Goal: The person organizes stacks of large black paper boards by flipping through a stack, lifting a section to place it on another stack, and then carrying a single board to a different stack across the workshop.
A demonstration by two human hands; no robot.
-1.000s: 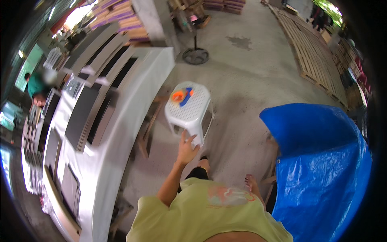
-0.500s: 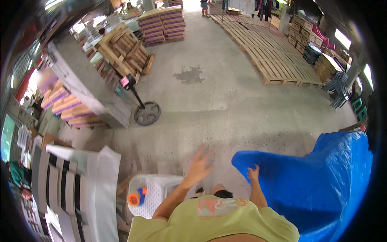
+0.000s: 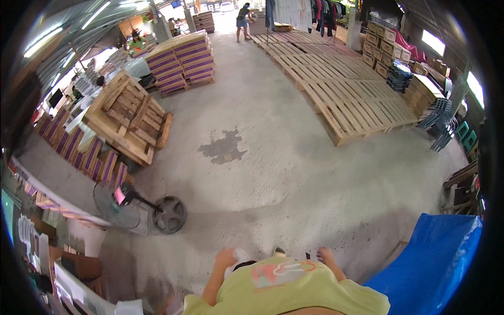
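Low in the head view, my left hand [image 3: 226, 257] hangs in front of my body over the concrete floor [image 3: 247, 215]. Its fingers are loosely bent and a little blurred, and I see nothing held in it. On the other side my right hand [image 3: 324, 255] is also lowered, its fingers loosely apart with nothing visible in them. The blue tarp sheet [image 3: 425, 262] is the nearest thing to my right hand, but a gap separates them. One of my shoes [image 3: 279, 252] peeks out between the hands.
A pedestal fan [image 3: 169, 215] stands at the left, near a leaning wooden pallet [image 3: 128, 118] and stacked cartons [image 3: 181, 60]. Joined pallets [image 3: 346, 89] lie on the far right floor. Another person [image 3: 244, 23] stands far ahead beside hanging clothes [image 3: 294, 13].
My view has tilted up and moved forward. The white plastic stool has left the view, and my right hand has come away from the blue tarp. Both hands are lower.
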